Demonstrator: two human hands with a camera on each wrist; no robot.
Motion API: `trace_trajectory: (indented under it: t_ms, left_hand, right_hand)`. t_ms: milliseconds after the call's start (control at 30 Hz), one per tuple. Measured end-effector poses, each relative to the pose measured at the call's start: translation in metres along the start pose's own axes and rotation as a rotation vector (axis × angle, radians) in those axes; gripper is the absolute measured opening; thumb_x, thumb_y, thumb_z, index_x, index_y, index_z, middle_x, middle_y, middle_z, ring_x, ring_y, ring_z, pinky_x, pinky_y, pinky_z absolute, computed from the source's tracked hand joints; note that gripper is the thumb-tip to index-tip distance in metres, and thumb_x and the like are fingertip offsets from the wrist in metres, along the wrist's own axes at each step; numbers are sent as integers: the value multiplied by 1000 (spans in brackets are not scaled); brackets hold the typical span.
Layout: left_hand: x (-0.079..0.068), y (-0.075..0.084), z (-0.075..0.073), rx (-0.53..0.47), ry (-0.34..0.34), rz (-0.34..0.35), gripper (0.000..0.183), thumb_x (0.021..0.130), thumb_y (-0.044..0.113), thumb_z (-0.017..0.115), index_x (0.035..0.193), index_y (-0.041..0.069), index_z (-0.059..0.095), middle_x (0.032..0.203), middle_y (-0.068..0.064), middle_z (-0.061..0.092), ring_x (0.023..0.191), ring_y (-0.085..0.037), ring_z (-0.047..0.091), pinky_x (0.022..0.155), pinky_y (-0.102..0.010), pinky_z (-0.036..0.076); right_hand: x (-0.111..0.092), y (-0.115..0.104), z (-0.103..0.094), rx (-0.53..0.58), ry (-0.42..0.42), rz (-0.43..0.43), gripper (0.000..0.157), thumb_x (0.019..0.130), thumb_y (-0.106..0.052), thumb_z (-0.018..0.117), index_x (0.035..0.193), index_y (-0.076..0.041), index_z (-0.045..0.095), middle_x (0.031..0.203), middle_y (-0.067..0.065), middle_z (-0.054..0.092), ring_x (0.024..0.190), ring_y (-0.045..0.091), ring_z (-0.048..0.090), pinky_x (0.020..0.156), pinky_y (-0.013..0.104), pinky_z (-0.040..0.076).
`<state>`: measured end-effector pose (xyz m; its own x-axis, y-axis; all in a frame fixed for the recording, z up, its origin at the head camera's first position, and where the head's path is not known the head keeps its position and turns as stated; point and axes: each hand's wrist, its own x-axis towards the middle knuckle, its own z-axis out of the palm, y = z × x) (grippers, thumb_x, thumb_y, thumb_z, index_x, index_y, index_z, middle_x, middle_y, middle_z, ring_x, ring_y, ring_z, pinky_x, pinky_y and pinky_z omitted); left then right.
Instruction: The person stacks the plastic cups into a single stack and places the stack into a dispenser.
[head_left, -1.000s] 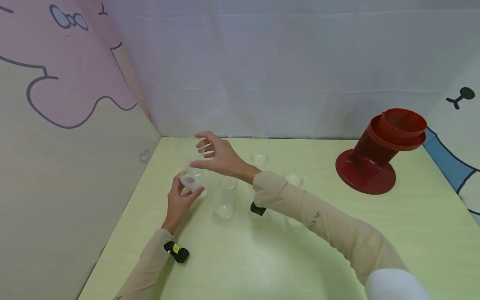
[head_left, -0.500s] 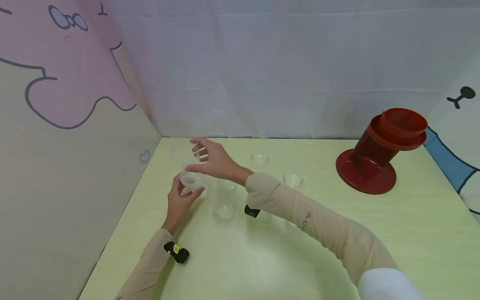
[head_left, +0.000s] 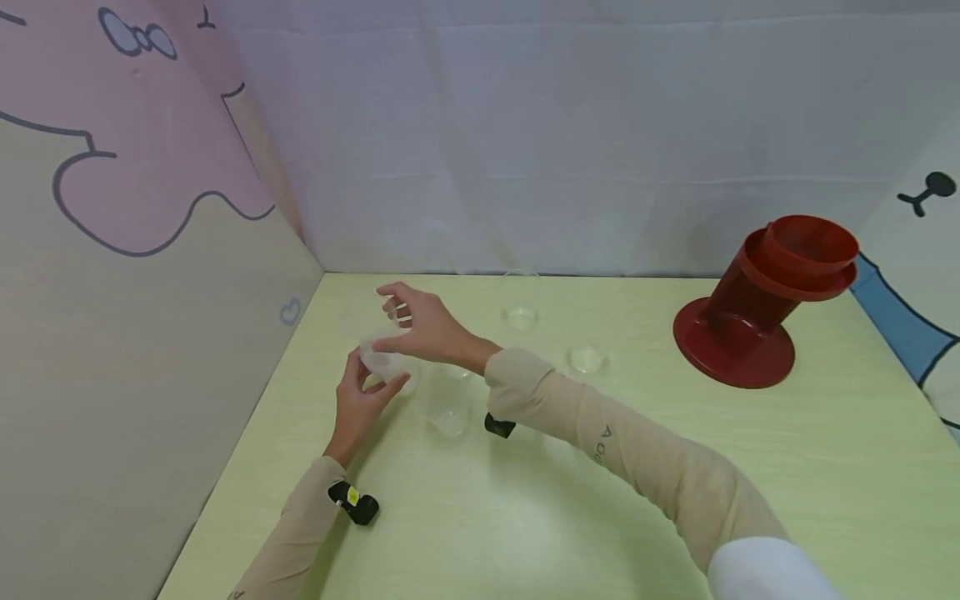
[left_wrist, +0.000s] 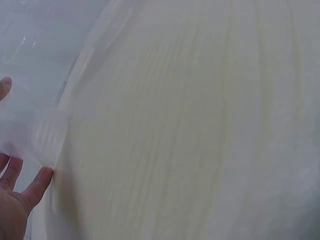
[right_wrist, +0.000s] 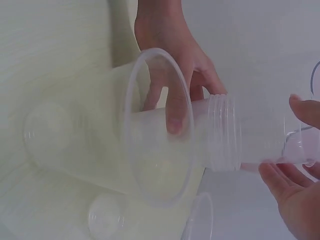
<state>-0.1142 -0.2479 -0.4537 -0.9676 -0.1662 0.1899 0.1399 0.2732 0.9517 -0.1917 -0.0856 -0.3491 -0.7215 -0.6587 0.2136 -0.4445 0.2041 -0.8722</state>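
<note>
In the head view my left hand [head_left: 362, 400] grips a stack of clear plastic cups [head_left: 393, 371] at the table's left side. The right wrist view shows the stack's several ridged rims [right_wrist: 225, 132] close together, with my left thumb and fingers [right_wrist: 176, 112] around the wall below them. Just above, my right hand [head_left: 431, 329] holds another clear cup [right_wrist: 265, 135], its thumb and fingers on opposite sides. This cup's lower end is down inside the stack's mouth. In the left wrist view, left fingertips [left_wrist: 42, 175] press against translucent plastic [left_wrist: 47, 132].
Separate clear cups stand on the pale table [head_left: 600, 517]: one near cup [head_left: 447, 412], one back cup [head_left: 520, 310] and one right cup [head_left: 587, 358]. A red flanged vessel [head_left: 742, 325] with a nested red rim stands at the right. Printed cloth walls enclose the back and sides.
My right hand has moved down and slightly left, bringing its cup lower into the stack. My left hand stays in place around the stack.
</note>
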Motion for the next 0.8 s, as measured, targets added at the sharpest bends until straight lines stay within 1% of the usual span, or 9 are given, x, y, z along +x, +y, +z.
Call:
trace_trajectory:
  t_ms: [167, 300, 400, 600, 800]
  left_hand:
    - [1, 0, 0, -3, -9, 11, 65, 80, 11, 77, 133, 11, 41, 126, -6, 51, 117, -17, 51, 84, -28, 53]
    - [0, 1, -1, 4, -21, 15, 64, 80, 12, 77, 134, 11, 41, 128, -5, 50, 118, -17, 50, 84, -28, 52]
    - [1, 1, 0, 3, -21, 12, 65, 80, 12, 77, 134, 11, 41, 128, -5, 50, 118, -17, 50, 85, -28, 52]
    - [0, 3, 0, 7, -18, -2, 66, 80, 12, 77, 135, 10, 40, 128, -5, 50, 118, -16, 50, 85, -29, 52]
    - [0, 2, -1, 12, -12, -8, 67, 80, 13, 77, 136, 10, 40, 128, -5, 50, 118, -16, 50, 84, -26, 52]
  right_hand:
    - [0, 2, 2, -32, -18, 19, 70, 79, -14, 78, 138, -3, 42, 120, 11, 55, 111, 27, 57, 90, 21, 48]
    - [-1, 5, 3, -65, -30, 48, 71, 78, -12, 78, 138, -1, 41, 126, 12, 53, 113, 26, 55, 92, 24, 47]
    - [-1, 6, 3, -80, -37, 57, 71, 78, -10, 78, 138, -2, 42, 128, 13, 52, 113, 26, 55, 93, 26, 48]
    - [-1, 9, 4, -120, -44, 75, 70, 76, -10, 80, 136, -3, 44, 128, 12, 53, 112, 25, 56, 91, 25, 48]
    - [1, 10, 7, -176, -75, 109, 70, 78, -14, 79, 138, -3, 43, 133, 12, 50, 117, 25, 53, 90, 21, 47]
